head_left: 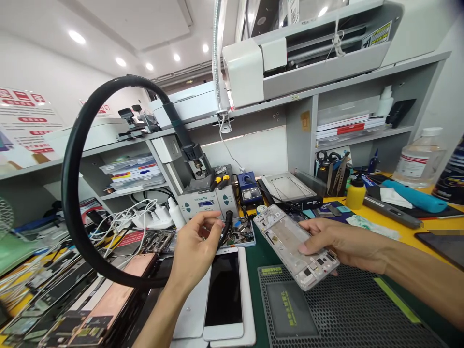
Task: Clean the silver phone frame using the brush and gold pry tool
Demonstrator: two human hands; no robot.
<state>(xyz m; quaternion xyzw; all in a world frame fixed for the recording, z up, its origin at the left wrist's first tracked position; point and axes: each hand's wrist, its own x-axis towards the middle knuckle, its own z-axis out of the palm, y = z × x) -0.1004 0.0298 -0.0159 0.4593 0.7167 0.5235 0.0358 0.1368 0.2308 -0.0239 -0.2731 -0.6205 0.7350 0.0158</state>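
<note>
My right hand (326, 239) grips a phone frame (284, 241) by its long edge, thumb across the inner face and fingers beneath. The frame is tilted, its silvery inside and bare cut-outs facing up. My left hand (197, 241) hovers above the bench with fingers curled in towards the thumb; whatever they hold, if anything, I cannot make out. Just right of these fingers rises the end of a black tube (227, 224). Behind the hand lies a tray of small parts (241, 234). Below it is a white phone with a black screen (223, 295).
A perforated grey mat (348, 304) lies under the phone frame. Several opened phones (108, 295) crowd the left. A thick black hose (68, 179) loops beside my left arm from a rework station (203, 205). Bottles, including a yellow one (355, 193), stand at right.
</note>
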